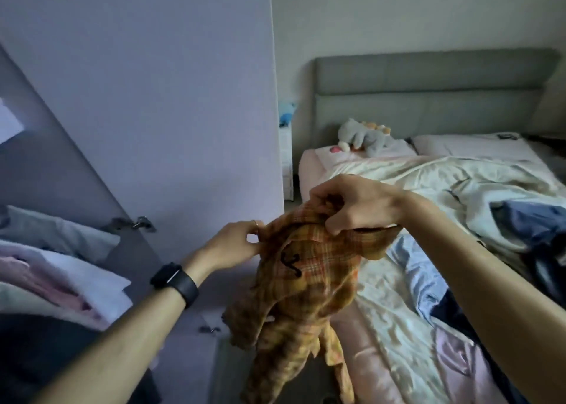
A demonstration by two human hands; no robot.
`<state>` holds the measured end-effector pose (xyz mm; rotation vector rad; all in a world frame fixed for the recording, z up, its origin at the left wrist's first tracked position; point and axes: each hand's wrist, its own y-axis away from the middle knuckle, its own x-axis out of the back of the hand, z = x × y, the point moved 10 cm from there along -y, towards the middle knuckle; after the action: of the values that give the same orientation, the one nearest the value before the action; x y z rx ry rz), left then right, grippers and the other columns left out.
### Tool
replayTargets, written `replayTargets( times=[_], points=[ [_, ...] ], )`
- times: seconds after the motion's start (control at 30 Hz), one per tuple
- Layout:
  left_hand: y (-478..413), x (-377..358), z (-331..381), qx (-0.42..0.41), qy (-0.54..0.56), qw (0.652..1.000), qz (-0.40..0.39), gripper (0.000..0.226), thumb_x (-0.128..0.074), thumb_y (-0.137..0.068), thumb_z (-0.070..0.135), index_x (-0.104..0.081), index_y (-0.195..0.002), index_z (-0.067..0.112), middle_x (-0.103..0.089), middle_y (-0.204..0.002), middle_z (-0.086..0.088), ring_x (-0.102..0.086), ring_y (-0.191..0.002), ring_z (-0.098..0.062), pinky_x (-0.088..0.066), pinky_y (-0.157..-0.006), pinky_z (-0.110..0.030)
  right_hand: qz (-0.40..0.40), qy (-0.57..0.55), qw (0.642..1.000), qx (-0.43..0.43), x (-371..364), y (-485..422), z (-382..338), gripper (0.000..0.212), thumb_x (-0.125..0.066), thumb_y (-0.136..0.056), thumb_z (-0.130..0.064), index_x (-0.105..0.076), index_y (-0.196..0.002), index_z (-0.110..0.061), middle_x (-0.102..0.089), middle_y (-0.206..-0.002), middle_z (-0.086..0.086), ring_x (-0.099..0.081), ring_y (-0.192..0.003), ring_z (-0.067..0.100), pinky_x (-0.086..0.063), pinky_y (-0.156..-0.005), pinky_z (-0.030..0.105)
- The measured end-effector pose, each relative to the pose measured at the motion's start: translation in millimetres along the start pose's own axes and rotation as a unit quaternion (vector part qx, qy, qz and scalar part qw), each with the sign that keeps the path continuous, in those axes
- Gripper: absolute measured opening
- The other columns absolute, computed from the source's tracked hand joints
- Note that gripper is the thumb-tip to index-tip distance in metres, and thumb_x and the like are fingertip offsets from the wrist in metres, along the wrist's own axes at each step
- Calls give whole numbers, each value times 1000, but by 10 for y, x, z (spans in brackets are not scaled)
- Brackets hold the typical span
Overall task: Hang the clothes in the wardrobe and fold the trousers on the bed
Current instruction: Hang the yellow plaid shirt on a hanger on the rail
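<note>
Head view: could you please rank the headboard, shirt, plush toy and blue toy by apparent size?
1. Headboard, though the shirt, nearer the camera, looks almost as large, so that order is unsure.
2. Shirt.
3. Plush toy.
4. Blue toy.

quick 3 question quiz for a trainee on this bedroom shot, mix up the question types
1. True or false: only the right hand holds the plaid shirt.
2. Which wrist wears the black watch? A) left B) right C) neither
3. Fill in: the grey plush toy lies on the bed close to the ____.
Key: 1 false, the left hand pinches it too; 2 A; 3 headboard.
</note>
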<state>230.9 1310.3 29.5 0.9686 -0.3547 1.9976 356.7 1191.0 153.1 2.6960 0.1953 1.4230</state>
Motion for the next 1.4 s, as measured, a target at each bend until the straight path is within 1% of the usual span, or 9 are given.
replayTargets(
  times=[0.13, 0.27, 0.47, 0.63, 0.87, 1.1, 1.17, 1.27, 1.4],
  points=[
    [390, 384, -507, 62, -6, 996, 71, 13, -75, -86, 45, -69, -94, 37, -70, -98, 19, -64, -96, -2, -50, -86, -28, 12, 32, 999, -5, -274, -346, 309, 42, -80, -77, -46, -46, -60, -28, -45, -54, -17, -44, -55, 2, -38, -56, 19],
    [763, 609, -843, 117, 5, 987, 110, 23, -72, -90, 42, -64, -86, 21, -69, -83, -5, -65, -79, -18, -49, -77, -48, -22, 82, 995, 46, -589, -783, 410, 20, -70, -86, -43, -54, -87, -32, -59, -76, -14, -54, -70, 4, -42, -62, 25],
    [1579, 1057, -1238, 213, 40, 936, 276, 20, -66, -93, 45, -48, -100, 41, -69, -81, 3, -67, -76, -10, -54, -70, -38, -44, 34, 986, 156, -989, -1446, 247, 19, -51, -104, -23, -40, -109, -38, -69, -77, -12, -60, -68, -2, -40, -61, 11],
    [2146, 1018, -1176, 262, -104, 911, 302, 5, -44, -103, 48, -46, -107, 48, -65, -84, 16, -63, -74, -3, -53, -62, -39, -41, 94, 964, 245, -1433, -1859, -135, 18, -41, -105, -32, -36, -122, -36, -68, -88, -5, -64, -78, 30, -53, -67, 44],
    [2893, 798, -1051, 325, -352, 857, 188, 81, -14, -88, 76, -56, -135, 25, -63, -106, 0, -65, -82, -19, -55, -66, -40, 5, 123, 908, 401, -1937, -1984, -1002, 27, -55, -100, -27, -57, -127, -24, -65, -97, 5, -64, -77, 40, -49, -67, 41],
    [3742, 1042, -806, 310, -466, 770, 306, 21, -63, -92, 28, -76, -89, 12, -64, -75, -6, -54, -42, -19, -37, -32, -22, 66, 152, 776, 609, -2278, -1485, -1836, 49, -51, -94, -58, -59, -128, -24, -58, -94, 0, -51, -59, 21, -44, -60, 28],
    [4014, 1105, -913, 344, -445, 764, 316, 16, -87, -77, 17, -77, -90, 14, -66, -79, -6, -56, -43, -19, -38, -34, -22, 94, 160, 740, 646, -2299, -1499, -2100, 38, -51, -95, -43, -65, -122, -21, -64, -96, 2, -58, -61, 22, -47, -61, 30],
    [4312, 1069, -1009, 342, -453, 753, 331, 18, -86, -76, 11, -78, -91, 13, -66, -82, -5, -59, -49, -19, -40, -35, -23, 124, 152, 739, 644, -2289, -1594, -2389, 27, -54, -94, -28, -76, -105, -17, -72, -108, 4, -70, -84, 28, -49, -76, 37],
    [4504, 925, -1016, 305, -490, 738, 350, 32, -47, -87, 14, -78, -87, 7, -70, -76, -8, -65, -56, -23, -51, -45, -27, 148, 136, 788, 582, -2282, -1710, -2611, 17, -65, -92, -22, -78, -103, -18, -72, -100, 5, -66, -90, 34, -55, -72, 43]
  ],
)
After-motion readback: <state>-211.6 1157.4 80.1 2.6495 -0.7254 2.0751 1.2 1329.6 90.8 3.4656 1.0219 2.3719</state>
